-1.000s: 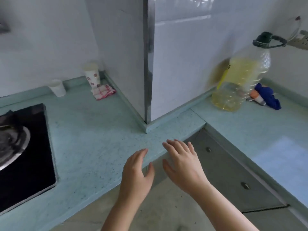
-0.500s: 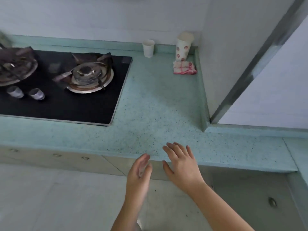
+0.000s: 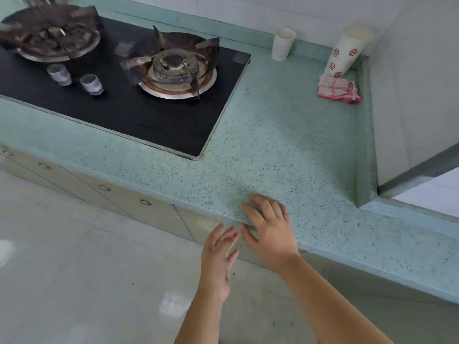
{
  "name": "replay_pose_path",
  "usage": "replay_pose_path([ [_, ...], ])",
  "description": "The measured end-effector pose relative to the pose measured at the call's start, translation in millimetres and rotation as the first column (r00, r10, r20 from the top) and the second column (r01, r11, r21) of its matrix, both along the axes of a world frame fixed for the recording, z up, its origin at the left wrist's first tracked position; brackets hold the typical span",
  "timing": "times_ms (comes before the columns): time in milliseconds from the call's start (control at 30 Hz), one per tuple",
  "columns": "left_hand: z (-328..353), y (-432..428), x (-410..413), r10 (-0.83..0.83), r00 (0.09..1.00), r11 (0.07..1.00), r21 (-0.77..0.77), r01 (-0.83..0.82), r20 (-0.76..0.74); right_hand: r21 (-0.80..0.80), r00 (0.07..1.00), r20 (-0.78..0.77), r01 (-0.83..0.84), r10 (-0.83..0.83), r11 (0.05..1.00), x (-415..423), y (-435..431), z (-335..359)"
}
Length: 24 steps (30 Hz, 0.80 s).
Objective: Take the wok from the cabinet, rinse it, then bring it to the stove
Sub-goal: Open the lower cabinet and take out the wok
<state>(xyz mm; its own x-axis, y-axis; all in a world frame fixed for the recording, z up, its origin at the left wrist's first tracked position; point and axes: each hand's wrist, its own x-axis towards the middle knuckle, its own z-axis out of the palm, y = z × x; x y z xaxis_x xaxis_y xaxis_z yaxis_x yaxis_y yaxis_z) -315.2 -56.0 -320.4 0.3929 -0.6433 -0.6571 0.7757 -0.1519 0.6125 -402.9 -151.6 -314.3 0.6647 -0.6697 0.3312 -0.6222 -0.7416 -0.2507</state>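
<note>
Below me runs a speckled pale-green stone counter (image 3: 285,150), its raised lip meeting white tiled walls (image 3: 409,95) at the far right corner. Under the counter's near edge sit beige cabinet doors (image 3: 139,207) with small round metal pulls. Pale grey floor tiles (image 3: 74,269) catch soft daylight.

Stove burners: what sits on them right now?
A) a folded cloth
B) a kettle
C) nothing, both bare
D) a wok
C: both burners, the near one and the far one, show only their bare pan supports; the cloth lies on the counter by the wall, and both hands are empty.
</note>
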Motion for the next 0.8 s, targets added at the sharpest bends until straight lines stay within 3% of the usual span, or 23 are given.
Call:
replay_pose_path([
  [267, -17.4, -13.4, -3.2, 0.164, 0.943, 0.976, -0.093, -0.198, -0.29, -0.095, 0.998, 0.061, 0.018, -0.013, 0.995, 1.1, 0.1, -10.3],
  [800, -15.6, -19.4, -4.8, 0.169, 0.915, 0.932, -0.243, -0.269, -0.366, -0.109, 0.999, 0.035, 0.017, -0.013, 0.994, 3.0, 1.0, -10.1],
])
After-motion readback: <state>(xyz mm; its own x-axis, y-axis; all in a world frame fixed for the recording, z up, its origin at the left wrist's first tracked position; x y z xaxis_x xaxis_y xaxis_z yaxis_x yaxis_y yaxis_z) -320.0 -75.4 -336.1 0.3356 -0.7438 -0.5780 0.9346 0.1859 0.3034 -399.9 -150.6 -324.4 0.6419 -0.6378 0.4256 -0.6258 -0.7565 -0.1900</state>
